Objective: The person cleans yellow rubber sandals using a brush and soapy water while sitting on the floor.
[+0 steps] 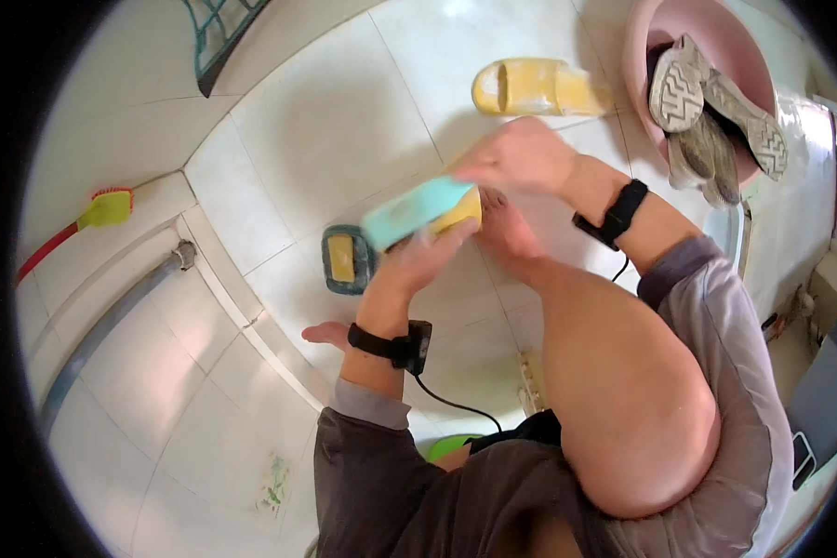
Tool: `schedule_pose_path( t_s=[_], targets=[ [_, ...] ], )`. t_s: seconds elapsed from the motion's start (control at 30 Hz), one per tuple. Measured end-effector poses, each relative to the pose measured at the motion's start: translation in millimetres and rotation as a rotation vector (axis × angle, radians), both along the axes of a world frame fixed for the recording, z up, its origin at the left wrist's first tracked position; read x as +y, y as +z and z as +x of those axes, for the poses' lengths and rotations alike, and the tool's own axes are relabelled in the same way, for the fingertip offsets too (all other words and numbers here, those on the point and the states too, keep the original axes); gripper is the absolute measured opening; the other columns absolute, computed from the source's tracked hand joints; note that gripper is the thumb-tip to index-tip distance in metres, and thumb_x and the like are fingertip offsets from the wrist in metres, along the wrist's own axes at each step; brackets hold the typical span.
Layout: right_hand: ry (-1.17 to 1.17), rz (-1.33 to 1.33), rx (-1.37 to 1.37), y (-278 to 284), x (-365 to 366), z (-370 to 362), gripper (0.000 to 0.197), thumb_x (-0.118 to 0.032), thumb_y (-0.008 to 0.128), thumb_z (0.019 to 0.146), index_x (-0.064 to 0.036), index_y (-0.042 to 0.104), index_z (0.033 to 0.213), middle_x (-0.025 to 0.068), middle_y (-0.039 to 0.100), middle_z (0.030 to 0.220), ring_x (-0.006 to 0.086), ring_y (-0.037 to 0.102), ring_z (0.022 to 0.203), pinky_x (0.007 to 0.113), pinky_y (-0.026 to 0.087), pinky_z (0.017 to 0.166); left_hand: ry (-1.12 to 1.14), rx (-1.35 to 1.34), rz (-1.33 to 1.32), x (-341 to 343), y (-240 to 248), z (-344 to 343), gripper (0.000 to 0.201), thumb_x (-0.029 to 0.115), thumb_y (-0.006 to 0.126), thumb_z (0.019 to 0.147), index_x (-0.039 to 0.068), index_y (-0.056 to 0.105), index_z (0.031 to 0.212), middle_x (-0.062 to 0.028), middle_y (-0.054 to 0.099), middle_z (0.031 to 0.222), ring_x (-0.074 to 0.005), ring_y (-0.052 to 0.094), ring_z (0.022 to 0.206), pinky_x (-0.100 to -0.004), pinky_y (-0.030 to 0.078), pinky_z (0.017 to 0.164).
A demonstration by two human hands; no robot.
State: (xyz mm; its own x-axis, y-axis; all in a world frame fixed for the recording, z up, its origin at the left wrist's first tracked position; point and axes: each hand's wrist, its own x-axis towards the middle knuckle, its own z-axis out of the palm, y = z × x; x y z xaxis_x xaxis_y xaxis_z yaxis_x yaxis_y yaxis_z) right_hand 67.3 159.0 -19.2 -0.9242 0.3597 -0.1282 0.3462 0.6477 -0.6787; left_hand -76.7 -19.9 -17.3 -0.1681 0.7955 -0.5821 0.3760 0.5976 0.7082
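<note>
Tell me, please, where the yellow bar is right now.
In the head view, the yellow bar lies in the blue-grey dish on the tiled floor, left of the picture's centre and just left of the left hand.

Floor (335,139): white tile, eleven o'clock
Wall (177,400): tiled, eight o'clock
Pipe (112,318): grey, nine o'clock
Glare (800,121): two o'clock

A wash area, apparently in a home, is indicated by the white tiled floor (260,172), the grey pipe (102,324), the red-handled brush (108,208), the soap dish (362,256) placed directly on the tiles, and the pink basin (636,60) in which shoes (679,91) are held.
</note>
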Motion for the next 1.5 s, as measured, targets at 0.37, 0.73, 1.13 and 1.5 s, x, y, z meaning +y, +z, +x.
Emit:
schedule_pose_path(
  t_s=[0.37,0.73,1.13,1.5],
  targets=[
    [-0.087,-0.105,-0.274,-20,13,25,0.048,-0.058,0.046,0.092,-0.0193,0.074,0.087,0.0114,0.069,0.080,0.0331,0.065,0.077,0.042,0.052,0.070,-0.003,-0.094,0.144,12,7,0,0.037,0.030,0.064,0.090,0.005,0.063,0.117,-0.0116,0.064,0.117,-0.0258,0.059,0.108,-0.0357,0.045,0.094],
    [-0.251,-0.121,-0.428,-39,10,52,0.065,-0.060,0.036,0.095,-0.0078,0.071,0.079,0.0174,0.066,0.074,0.0385,0.063,0.075,0.046,0.050,0.073,0.071,-0.188,0.018,4,13,5,0.043,0.031,0.063,0.091,0.006,0.058,0.125,-0.0090,0.063,0.121,-0.0225,0.058,0.111,-0.0342,0.045,0.095],
    [-0.159,-0.180,-0.529,-27,-16,32,0.064,-0.062,0.038,0.093,-0.0087,0.072,0.094,0.0208,0.069,0.089,0.0382,0.065,0.089,0.045,0.050,0.082,0.224,-0.308,0.078,-24,-13,7,0.038,0.026,0.066,0.090,0.004,0.060,0.120,-0.0093,0.063,0.117,-0.0229,0.059,0.108,-0.0347,0.045,0.093],
    [-0.439,-0.360,-0.464,-80,22,77,0.066,-0.063,0.037,0.093,-0.0054,0.070,0.097,0.0225,0.068,0.093,0.0411,0.063,0.093,0.046,0.048,0.086,0.303,-0.249,-0.022,-13,-12,10,0.040,0.031,0.064,0.090,0.004,0.060,0.120,-0.0082,0.064,0.116,-0.0206,0.058,0.107,-0.0335,0.045,0.092]
  ],
)
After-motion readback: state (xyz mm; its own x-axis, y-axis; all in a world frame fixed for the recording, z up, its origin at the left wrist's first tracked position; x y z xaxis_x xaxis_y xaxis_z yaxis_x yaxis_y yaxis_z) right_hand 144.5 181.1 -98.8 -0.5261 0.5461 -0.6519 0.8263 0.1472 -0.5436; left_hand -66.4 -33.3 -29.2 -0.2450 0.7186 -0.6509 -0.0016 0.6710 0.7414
